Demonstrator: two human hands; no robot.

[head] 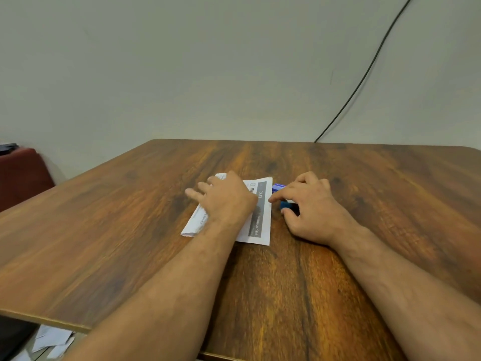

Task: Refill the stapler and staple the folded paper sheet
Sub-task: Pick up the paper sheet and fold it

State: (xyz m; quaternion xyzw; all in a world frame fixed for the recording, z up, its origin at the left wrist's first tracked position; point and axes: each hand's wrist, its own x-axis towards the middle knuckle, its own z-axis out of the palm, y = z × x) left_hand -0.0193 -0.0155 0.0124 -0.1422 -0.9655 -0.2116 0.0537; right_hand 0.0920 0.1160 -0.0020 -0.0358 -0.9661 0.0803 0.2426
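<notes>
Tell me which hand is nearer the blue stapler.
Right. The right hand curls over the blue stapler, fingers touching it. The left hand lies flat on the folded paper, beside the stapler without touching it.

table (299,282): wood-grain top, warm brown with dark streaks, smooth, faint satin sheen; a thin pale strip runs along its near edge. folded paper sheet (263,220): thin white matt paper, printed with a grey band and dark lettering, creased at the folds. stapler (285,204): a small blue part shows under the fingers, smooth, plastic by its look; the rest is hidden. small box (278,186): blue and white, card by its look, largely hidden. wall (208,61): pale painted surface, matt, even. cable (369,69): black, thin, smooth sheath. seat (20,175): dark red covering, matt; cloth or leatherette cannot be told. loose papers (52,340) below the table edge: white, matt.
</notes>
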